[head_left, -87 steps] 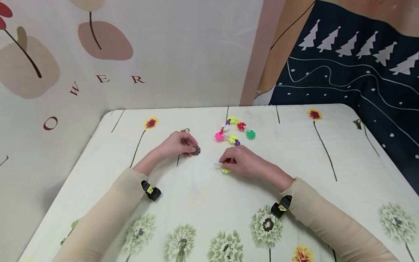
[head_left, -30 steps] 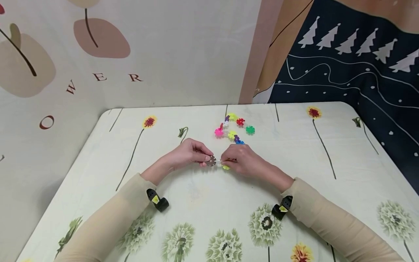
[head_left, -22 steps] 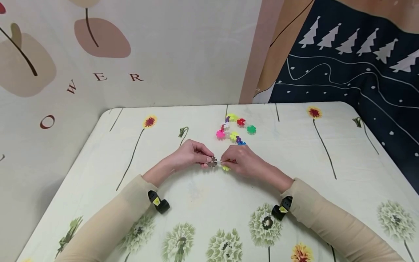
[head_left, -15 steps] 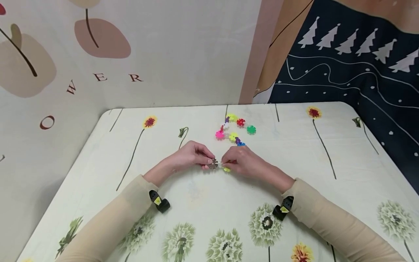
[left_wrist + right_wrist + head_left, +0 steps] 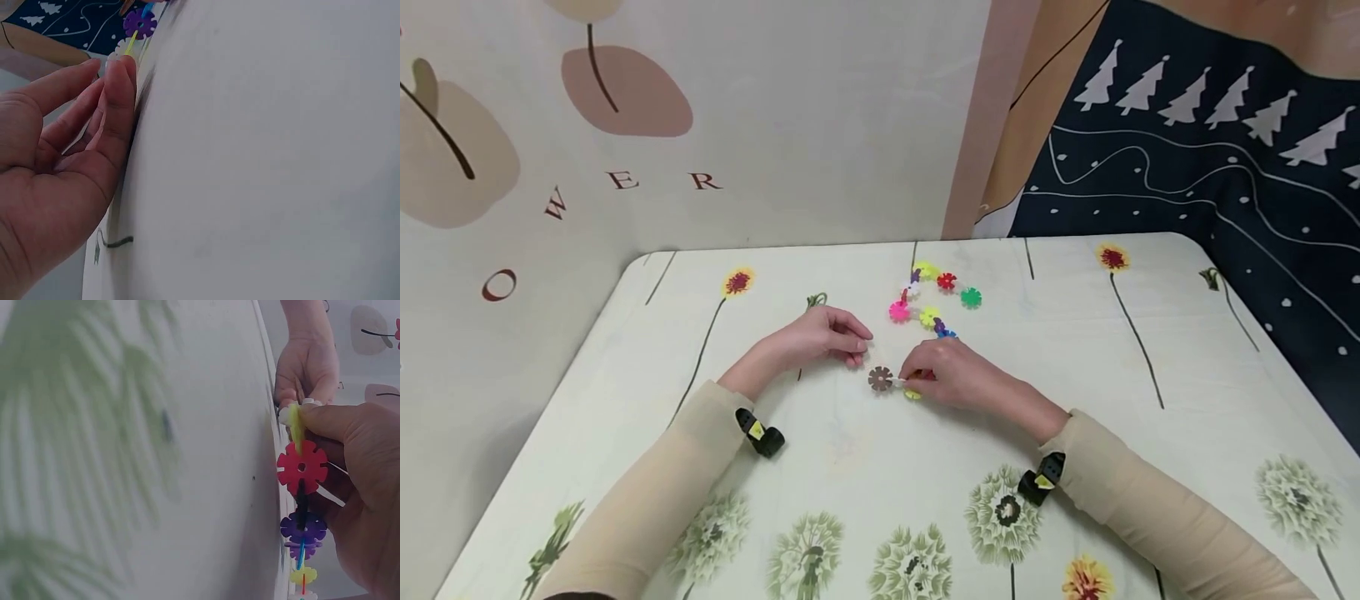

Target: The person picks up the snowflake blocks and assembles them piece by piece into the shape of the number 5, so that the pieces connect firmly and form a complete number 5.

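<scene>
My right hand point(image 5: 951, 373) pinches the near end of a chain of plastic snowflake discs, close to a white disc point(image 5: 898, 382) and a yellow disc point(image 5: 913, 394). A brown disc point(image 5: 881, 379) sticks out at that end, joined to the white one. In the right wrist view a red disc point(image 5: 302, 467) and a purple disc point(image 5: 304, 528) follow along the chain under the palm. Just left of the brown disc, my left hand point(image 5: 820, 337) hovers with loosely bent fingers. Thumb and forefinger stand apart in the left wrist view, nothing seen between them.
The rest of the chain curves away behind the right hand, past a pink disc point(image 5: 898, 312) and a red disc point(image 5: 947, 282), to a green disc point(image 5: 971, 297). A flower-print cloth point(image 5: 850, 500) covers the table. Printed walls rise behind.
The left hand brought the brown disc over to the white disc in the right hand, then let go and drew back to the left. The brown disc now stays on the chain.
</scene>
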Available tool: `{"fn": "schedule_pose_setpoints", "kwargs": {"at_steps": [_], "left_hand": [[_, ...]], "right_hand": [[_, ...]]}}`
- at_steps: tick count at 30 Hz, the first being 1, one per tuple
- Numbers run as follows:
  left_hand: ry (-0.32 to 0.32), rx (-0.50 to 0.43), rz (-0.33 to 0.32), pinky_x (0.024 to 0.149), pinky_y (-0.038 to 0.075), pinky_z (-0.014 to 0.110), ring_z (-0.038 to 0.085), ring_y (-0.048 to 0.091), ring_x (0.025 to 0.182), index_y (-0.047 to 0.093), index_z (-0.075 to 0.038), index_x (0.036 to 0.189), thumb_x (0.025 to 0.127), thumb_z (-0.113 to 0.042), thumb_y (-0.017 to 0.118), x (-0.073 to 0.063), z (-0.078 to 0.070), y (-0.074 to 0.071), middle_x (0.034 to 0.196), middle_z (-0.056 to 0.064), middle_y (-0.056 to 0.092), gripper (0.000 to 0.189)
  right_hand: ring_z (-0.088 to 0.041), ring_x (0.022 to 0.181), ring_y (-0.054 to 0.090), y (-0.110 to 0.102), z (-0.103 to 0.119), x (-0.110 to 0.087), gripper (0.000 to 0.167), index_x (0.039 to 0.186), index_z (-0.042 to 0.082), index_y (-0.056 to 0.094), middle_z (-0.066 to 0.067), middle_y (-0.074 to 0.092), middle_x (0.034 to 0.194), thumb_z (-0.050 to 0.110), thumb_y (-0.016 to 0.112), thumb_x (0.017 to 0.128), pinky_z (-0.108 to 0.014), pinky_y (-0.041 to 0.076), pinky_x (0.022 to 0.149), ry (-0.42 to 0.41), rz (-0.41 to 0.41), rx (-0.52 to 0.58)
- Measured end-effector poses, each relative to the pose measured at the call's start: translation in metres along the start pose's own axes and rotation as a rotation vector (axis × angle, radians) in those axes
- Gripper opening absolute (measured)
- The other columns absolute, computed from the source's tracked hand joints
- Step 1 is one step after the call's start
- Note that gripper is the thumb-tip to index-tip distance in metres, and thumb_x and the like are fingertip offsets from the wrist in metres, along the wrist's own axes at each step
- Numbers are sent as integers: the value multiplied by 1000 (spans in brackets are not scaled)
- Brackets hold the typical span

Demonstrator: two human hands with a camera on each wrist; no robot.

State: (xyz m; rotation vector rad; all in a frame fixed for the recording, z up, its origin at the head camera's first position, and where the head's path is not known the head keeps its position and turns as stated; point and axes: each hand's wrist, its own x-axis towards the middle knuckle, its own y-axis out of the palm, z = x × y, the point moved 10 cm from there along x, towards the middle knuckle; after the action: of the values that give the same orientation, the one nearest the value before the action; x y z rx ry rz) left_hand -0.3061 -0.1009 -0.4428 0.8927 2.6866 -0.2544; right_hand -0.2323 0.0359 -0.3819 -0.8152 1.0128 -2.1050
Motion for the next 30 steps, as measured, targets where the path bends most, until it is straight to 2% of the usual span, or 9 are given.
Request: {"fn": "schedule_pose_setpoints", "kwargs": {"at_steps": [7, 15, 19, 25, 30], "left_hand": [[23, -41, -59, 74, 60, 30, 19, 68, 75, 61, 17, 119, 98, 6, 63, 11, -3, -14, 90, 17, 70, 24], [59, -40, -258, 80, 60, 30, 19, 70, 81, 62, 12, 121, 99, 1, 65, 37, -17, -30, 100, 20, 71, 25], [57, -49, -327, 82, 60, 31, 18, 72, 81, 62, 12, 124, 98, -1, 68, 56, -25, -34, 110, 24, 70, 29], [43, -85, -378, 79, 61, 30, 18, 71, 81, 59, 11, 130, 97, -4, 70, 83, -31, -41, 118, 27, 68, 38], [1, -18, -359, 75, 61, 29, 18, 71, 80, 61, 6, 132, 94, -12, 76, 96, -36, -33, 113, 21, 71, 45]], "right_hand": [[-16, 88, 68, 0, 6, -5, 3, 92, 8, 80, 2, 74, 90, 9, 77, 93, -29, 56, 79, -12, 46, -121], [-15, 87, 67, -2, 7, -14, 4, 92, 7, 79, 2, 74, 90, 11, 78, 93, -28, 55, 76, -17, 54, -154], [-17, 88, 67, -2, 8, -19, 3, 94, 7, 79, 0, 75, 92, 9, 77, 93, -31, 56, 78, -25, 47, -138], [-18, 94, 68, -2, 11, -22, 6, 97, 7, 79, 0, 75, 98, 5, 76, 92, -33, 56, 85, -31, 41, -129], [-19, 98, 68, -5, 10, -26, 9, 98, 7, 78, -1, 75, 102, 2, 74, 92, -35, 56, 87, -29, 23, -119]]}}
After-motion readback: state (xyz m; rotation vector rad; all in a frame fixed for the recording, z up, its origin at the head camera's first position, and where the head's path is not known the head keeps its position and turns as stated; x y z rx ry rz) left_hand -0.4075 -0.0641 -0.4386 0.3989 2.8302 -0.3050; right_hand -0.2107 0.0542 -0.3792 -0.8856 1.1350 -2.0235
